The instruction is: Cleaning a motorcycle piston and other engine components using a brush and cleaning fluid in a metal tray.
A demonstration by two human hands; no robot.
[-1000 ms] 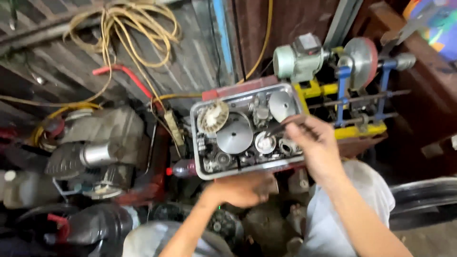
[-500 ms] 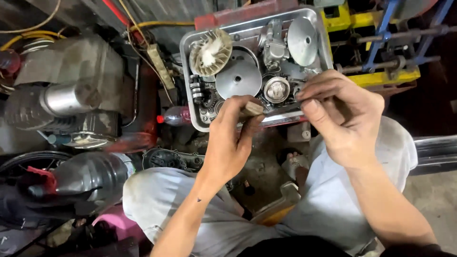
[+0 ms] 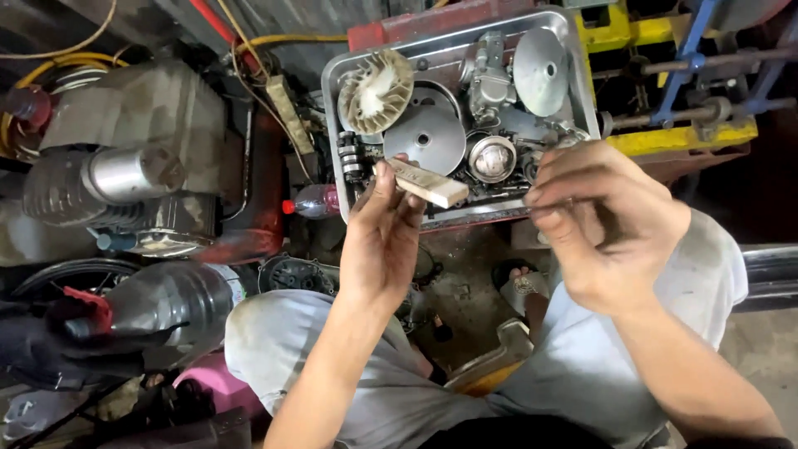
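So your left hand (image 3: 384,241) is pinching a small pale wooden block (image 3: 429,183) between thumb and fingers, holding it up just in front of the metal tray (image 3: 332,100) of engine parts — white fan wheel (image 3: 374,81), pulley discs. Your right hand (image 3: 600,224) is curling its fingers tight around something thin — can't tell what.

Metal tray (image 3: 334,108) of engine parts; perhaps a compressor (image 3: 125,166).

I see a pale tan rectangular cardboard box (image 3: 430,183), cream ribbed fan wheel (image 3: 375,90) in the silver metal tray (image 3: 332,125), yellow frame (image 3: 682,137) beside the tray, red pipe (image 3: 212,21)
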